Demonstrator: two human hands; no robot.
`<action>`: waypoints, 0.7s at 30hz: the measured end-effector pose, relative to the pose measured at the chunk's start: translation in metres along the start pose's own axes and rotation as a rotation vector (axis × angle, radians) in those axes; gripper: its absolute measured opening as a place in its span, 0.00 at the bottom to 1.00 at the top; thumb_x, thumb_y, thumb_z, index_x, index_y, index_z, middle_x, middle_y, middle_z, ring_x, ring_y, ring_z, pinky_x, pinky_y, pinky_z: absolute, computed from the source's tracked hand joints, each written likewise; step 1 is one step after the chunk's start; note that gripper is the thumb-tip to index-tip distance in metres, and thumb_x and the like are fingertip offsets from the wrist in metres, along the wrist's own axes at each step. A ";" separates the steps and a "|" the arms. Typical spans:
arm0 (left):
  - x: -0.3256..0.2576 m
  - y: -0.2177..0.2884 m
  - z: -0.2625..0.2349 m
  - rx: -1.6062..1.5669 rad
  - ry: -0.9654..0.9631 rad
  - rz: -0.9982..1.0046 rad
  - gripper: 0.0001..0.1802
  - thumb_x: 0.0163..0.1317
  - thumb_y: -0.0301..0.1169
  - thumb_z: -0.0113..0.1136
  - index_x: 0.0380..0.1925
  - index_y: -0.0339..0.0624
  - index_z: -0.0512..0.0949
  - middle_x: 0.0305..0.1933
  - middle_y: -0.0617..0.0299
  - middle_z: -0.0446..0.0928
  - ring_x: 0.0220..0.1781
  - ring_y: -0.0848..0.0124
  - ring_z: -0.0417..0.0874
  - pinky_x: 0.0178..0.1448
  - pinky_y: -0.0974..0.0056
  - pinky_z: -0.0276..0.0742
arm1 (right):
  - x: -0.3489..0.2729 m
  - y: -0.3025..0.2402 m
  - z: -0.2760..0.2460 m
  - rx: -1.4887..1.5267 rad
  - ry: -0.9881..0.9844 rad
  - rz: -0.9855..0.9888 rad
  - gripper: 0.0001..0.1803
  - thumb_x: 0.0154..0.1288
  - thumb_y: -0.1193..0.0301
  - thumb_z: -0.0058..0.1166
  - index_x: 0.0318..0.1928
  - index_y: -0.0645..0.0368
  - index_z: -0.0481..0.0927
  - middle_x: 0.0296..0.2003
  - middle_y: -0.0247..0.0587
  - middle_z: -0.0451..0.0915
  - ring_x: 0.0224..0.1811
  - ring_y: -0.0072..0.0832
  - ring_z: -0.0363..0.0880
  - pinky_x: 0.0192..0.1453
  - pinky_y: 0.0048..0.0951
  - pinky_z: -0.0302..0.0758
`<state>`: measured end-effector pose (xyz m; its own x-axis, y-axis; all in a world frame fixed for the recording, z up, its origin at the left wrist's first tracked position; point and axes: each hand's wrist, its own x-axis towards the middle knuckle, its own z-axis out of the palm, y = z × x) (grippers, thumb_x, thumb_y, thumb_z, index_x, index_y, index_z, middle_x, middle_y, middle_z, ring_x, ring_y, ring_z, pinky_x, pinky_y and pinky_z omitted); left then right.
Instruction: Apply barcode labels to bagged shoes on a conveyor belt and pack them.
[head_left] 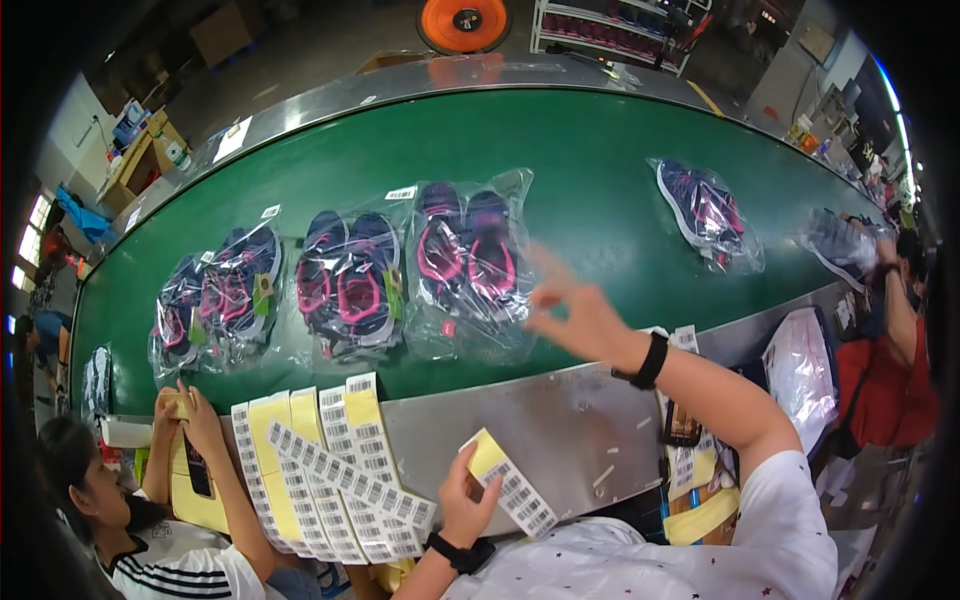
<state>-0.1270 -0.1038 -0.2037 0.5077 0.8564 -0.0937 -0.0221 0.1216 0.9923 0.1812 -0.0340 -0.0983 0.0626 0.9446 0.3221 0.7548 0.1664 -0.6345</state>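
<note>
My left hand (468, 500) is closed on a strip of barcode labels (512, 492) with yellow backing, near the table's front edge. My right hand (580, 318) is over the green belt, just right of a bagged pair of shoes (466, 262). Its fingers are smeared by motion, and whether they pinch anything small cannot be made out. Those shoes are dark navy with pink trim, in clear plastic. To their left lie more bagged pairs, one a similar pair (350, 280) with a green tag, another pair (240, 285) further along.
Barcode label sheets (345, 470) overlap along the metal ledge (430, 425). Another bagged pair (705, 215) lies on the belt (590, 150) at right. A person at left (80, 470) holds something yellowish; a person in red (885, 370) handles a bagged shoe (840, 245).
</note>
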 end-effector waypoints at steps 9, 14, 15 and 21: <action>-0.009 -0.011 -0.004 0.059 -0.036 -0.025 0.29 0.58 0.21 0.62 0.61 0.31 0.68 0.51 0.48 0.77 0.48 0.68 0.82 0.47 0.67 0.78 | 0.134 0.162 -0.005 0.611 0.513 0.895 0.46 0.54 0.80 0.62 0.72 0.54 0.53 0.34 0.39 0.80 0.30 0.24 0.78 0.28 0.27 0.74; -0.007 -0.011 -0.001 -0.035 -0.086 -0.118 0.34 0.57 0.22 0.59 0.64 0.26 0.62 0.56 0.46 0.72 0.56 0.62 0.78 0.60 0.61 0.75 | 0.165 0.192 0.018 0.752 0.565 1.014 0.49 0.50 0.85 0.61 0.72 0.53 0.52 0.32 0.39 0.78 0.25 0.26 0.75 0.25 0.29 0.72; -0.008 -0.012 -0.004 -0.008 -0.092 -0.103 0.34 0.57 0.22 0.59 0.64 0.26 0.62 0.57 0.46 0.72 0.56 0.62 0.78 0.60 0.60 0.75 | 0.167 0.193 0.023 0.769 0.542 0.995 0.50 0.48 0.88 0.60 0.71 0.54 0.53 0.31 0.40 0.77 0.25 0.26 0.76 0.25 0.30 0.73; -0.006 -0.006 -0.007 -0.043 -0.098 -0.115 0.32 0.58 0.22 0.59 0.63 0.27 0.63 0.54 0.47 0.73 0.52 0.63 0.80 0.58 0.61 0.76 | 0.130 0.194 0.009 0.449 0.371 0.965 0.44 0.48 0.86 0.61 0.67 0.57 0.61 0.36 0.40 0.76 0.31 0.24 0.77 0.30 0.28 0.75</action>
<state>-0.1366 -0.1063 -0.2092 0.5905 0.7828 -0.1962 0.0050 0.2396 0.9709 0.3299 0.1236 -0.1857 0.7398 0.6029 -0.2985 -0.0128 -0.4310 -0.9023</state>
